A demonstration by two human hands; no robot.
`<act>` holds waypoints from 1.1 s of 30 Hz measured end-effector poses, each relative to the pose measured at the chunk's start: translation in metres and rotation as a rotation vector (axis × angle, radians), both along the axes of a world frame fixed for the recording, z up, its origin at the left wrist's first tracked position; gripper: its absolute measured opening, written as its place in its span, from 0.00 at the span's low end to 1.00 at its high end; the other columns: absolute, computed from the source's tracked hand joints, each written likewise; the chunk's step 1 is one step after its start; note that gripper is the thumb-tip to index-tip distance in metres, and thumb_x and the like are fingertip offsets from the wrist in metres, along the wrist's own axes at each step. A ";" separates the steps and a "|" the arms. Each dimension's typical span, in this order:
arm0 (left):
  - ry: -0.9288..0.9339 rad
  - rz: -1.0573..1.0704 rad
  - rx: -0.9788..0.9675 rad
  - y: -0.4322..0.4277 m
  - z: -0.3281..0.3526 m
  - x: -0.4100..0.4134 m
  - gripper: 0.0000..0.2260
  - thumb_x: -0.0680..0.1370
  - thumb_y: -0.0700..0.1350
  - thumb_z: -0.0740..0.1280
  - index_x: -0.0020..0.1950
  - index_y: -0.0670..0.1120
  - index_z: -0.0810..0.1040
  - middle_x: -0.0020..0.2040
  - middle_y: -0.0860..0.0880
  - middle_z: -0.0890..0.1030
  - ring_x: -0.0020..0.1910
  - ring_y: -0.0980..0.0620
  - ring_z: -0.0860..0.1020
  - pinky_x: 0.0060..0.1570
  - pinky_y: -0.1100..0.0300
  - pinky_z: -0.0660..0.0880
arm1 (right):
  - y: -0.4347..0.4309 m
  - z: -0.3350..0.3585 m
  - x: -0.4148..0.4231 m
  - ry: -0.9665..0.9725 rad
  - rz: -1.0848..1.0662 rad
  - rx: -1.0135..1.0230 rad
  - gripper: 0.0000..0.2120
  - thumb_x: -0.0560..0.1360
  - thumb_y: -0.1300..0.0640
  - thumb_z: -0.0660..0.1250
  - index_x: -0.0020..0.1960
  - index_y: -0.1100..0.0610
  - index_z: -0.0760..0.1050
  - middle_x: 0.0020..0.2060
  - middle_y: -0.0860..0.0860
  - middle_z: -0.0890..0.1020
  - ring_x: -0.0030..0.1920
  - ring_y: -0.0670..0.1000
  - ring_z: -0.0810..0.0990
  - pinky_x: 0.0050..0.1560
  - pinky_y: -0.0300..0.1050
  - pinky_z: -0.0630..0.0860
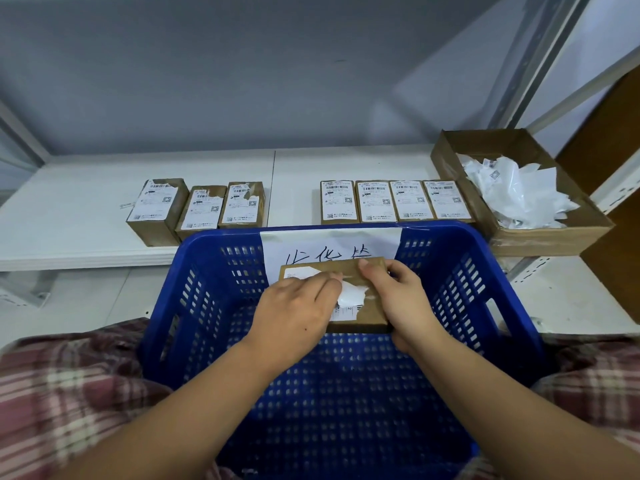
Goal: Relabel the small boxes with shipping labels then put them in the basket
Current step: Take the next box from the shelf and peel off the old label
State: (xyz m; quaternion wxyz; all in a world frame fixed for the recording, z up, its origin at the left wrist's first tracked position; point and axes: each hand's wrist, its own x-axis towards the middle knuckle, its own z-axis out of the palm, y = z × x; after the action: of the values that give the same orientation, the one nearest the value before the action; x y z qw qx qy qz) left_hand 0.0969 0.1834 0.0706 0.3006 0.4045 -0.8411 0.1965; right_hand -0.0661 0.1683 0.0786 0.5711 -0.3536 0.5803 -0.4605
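Right, the left hand (pixel 294 306) pinches a peeled-up flap of the old label (pixel 353 293), fingers curled on the white paper. The right hand (pixel 398 296) grips the box (pixel 369 317) by its right edge, thumb over the far corner, steadying it. The box is held in the air over the basket (pixel 207 289), near the far wall and not resting on the floor. The label is partly off: a remnant top-left, a strip near the front edge, brown card showing between.

Step in hand, as I read it: stripping the old label, so no new one is on and the box isn't ready to drop.

The next move calls for a low, steady pull while the right hand resists, or the paper tears into more bits. The scrap then probably goes in the tray (pixel 540 237) on the right, which already holds scraps (pixel 516 192).

On the shelf (pixel 69 209) behind the basket: three boxes (pixel 201 209) on the left with torn labels, four boxes (pixel 394 200) on the right with whole ones. A paper sign (pixel 329 244) is taped over the basket's far rim. I can't tell from here where the fresh labels are.
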 end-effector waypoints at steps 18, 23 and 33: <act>0.685 -0.079 0.663 0.012 0.020 -0.002 0.17 0.75 0.57 0.60 0.63 0.59 0.68 0.51 0.56 0.81 0.48 0.63 0.79 0.47 0.69 0.76 | 0.017 0.001 0.006 0.192 -0.091 -0.151 0.12 0.74 0.46 0.69 0.51 0.50 0.72 0.44 0.50 0.80 0.48 0.53 0.82 0.52 0.55 0.80; 1.290 0.110 0.817 0.001 0.021 -0.006 0.05 0.77 0.49 0.66 0.51 0.50 0.76 0.44 0.50 0.83 0.45 0.51 0.82 0.40 0.62 0.79 | 0.029 -0.003 0.016 0.255 -0.039 -0.194 0.15 0.72 0.46 0.72 0.52 0.42 0.67 0.51 0.49 0.78 0.52 0.51 0.80 0.54 0.56 0.79; 1.738 0.390 1.199 -0.004 0.008 -0.007 0.20 0.76 0.56 0.66 0.54 0.39 0.77 0.50 0.41 0.83 0.51 0.44 0.81 0.57 0.49 0.76 | 0.036 -0.001 0.021 0.448 0.072 -0.413 0.24 0.68 0.53 0.77 0.54 0.44 0.64 0.55 0.46 0.74 0.55 0.44 0.75 0.51 0.33 0.74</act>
State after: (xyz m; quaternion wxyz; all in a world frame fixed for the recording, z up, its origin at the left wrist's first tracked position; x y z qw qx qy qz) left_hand 0.0896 0.1791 0.0790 0.5119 0.6146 -0.2191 -0.5588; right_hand -0.0456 0.2047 0.0778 0.3608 -0.5754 0.5731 -0.4586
